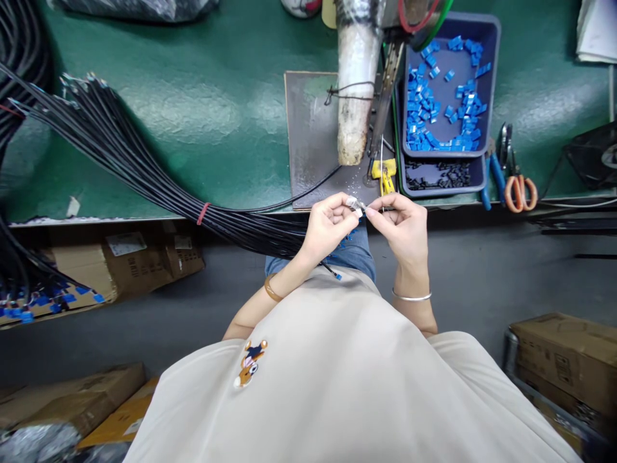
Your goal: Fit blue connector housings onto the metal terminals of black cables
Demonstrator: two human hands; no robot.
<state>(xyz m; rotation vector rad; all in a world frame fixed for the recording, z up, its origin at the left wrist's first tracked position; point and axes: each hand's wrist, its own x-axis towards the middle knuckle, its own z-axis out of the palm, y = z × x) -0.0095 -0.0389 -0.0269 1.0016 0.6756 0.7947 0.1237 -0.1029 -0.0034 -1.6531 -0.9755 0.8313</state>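
Observation:
My left hand and my right hand meet at the bench's front edge, their thumbs and forefingers pinched together. Between the fingertips is a small whitish, shiny piece, too small to make out. White wrapping seems to cover some left fingertips. Just below my left hand runs a thick bundle of black cables, tied with a red band. Some cable ends over my lap carry blue connectors. One single black cable curves up onto the dark board.
A wrapped white tube hangs over the board. Beside it lies a yellow-handled tool. Blue connectors fill a bin above a tray of black parts. Blue-handled pliers and orange scissors lie right. Cartons stand below.

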